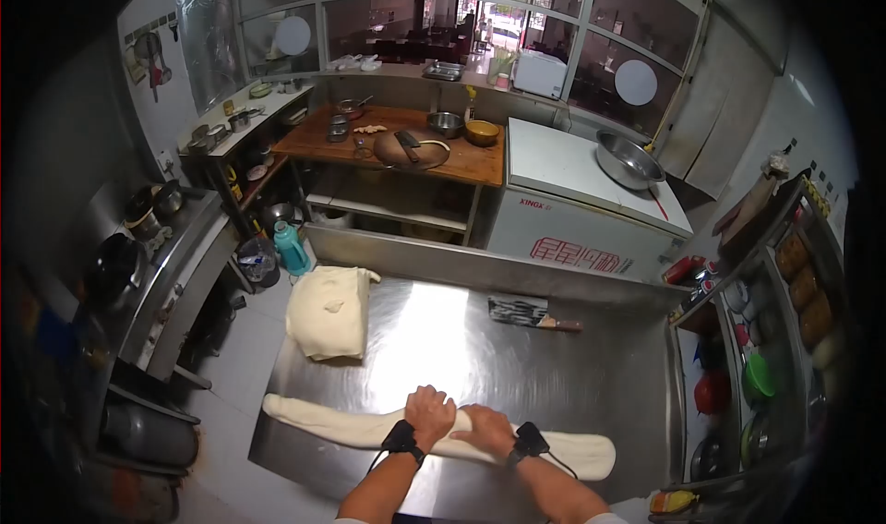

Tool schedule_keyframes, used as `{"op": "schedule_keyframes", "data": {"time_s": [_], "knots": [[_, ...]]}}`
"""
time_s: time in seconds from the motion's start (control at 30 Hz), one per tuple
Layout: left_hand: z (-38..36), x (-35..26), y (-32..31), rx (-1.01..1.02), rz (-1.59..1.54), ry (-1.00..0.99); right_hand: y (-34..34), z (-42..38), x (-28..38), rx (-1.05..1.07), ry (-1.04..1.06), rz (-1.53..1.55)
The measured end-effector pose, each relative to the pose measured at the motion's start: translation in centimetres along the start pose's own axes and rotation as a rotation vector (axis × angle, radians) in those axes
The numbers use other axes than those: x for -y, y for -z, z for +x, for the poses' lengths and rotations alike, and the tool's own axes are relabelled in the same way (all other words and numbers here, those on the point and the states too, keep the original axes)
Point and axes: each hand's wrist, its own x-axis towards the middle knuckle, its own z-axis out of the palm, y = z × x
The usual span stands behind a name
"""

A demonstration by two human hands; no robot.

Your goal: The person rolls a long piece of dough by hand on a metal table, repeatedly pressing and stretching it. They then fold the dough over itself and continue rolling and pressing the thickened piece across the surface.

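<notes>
A long roll of pale dough point(583, 455) lies across the near part of the steel worktop point(591, 385). Near its middle, my left hand point(430, 418) rests on top with the fingers curled over the dough. Close beside it on the right, my right hand point(486, 432) grips the same roll, fingers bent around it. Both wrists wear black straps with small devices. A big folded block of dough point(325, 319) sits at the worktop's left side. Farther back lies a cleaver point(519, 312) with a wooden handle, its blade smeared with white.
A raised steel edge point(406, 256) borders the worktop's far side. Behind it stand a wooden table point(314, 141) with a round chopping board point(392, 152) and a white chest freezer point(591, 201) carrying a metal bowl point(629, 162). Shelves point(738, 376) flank the right; a stove counter point(185, 256) flanks the left.
</notes>
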Motion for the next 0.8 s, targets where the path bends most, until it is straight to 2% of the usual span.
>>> {"op": "schedule_keyframes", "data": {"time_s": [0.1,0.17,0.23,0.33,0.4,0.43,0.5,0.53,0.57,0.6,0.67,0.7,0.77,0.8], "knots": [[-2.4,-1.8,3.4,-0.051,-0.096,-0.025,-1.1,-3.4,1.5,-0.117,0.068,-0.036],[-4.1,-3.4,7.7,0.27,-0.072,-0.106,0.6,-7.1,4.6,-0.171,0.224,-0.044],[-7.9,-4.0,10.5,0.002,-0.32,-0.162,-0.3,-9.8,5.5,-0.168,0.233,-0.102],[-13.1,-4.8,10.3,-0.155,-0.359,-0.101,-1.6,-11.8,6.5,-0.066,0.227,-0.148],[-13.5,-5.4,8.5,-0.171,-0.271,-0.081,-4.4,-10.3,5.9,-0.4,0.538,-0.207],[-13.1,-5.3,7.6,-0.184,-0.189,-0.061,-4.9,-9.5,5.7,-0.403,0.544,-0.207],[-10.8,-4.4,5.1,-0.217,-0.182,-0.026,-4.8,-7.0,4.7,-0.171,0.373,-0.187],[-9.7,-3.5,4.2,-0.109,-0.145,-0.023,-4.8,-4.9,4.3,-0.019,0.292,-0.163],[-9.0,-2.5,3.4,0.006,-0.111,-0.026,-4.9,-4.2,3.7,-0.018,0.283,-0.151],[-6.8,-1.8,3.5,0.064,-0.088,-0.058,-3.9,-3.0,3.2,-0.12,0.283,-0.14],[-4.3,-1.0,1.6,0.051,-0.044,-0.057,-3.4,-0.8,2.0,-0.246,0.25,-0.135],[-3.5,-0.7,0.6,0.034,0.003,-0.045,-2.9,0.0,1.7,-0.244,0.245,-0.134],[-2.5,0.4,-1.7,0.011,0.035,-0.045,-1.5,2.0,1.6,-0.027,0.076,0.013],[-2.2,0.4,-1.8,-0.019,0.068,-0.044,-1.3,2.4,1.7,-0.036,0.076,0.016]]}}
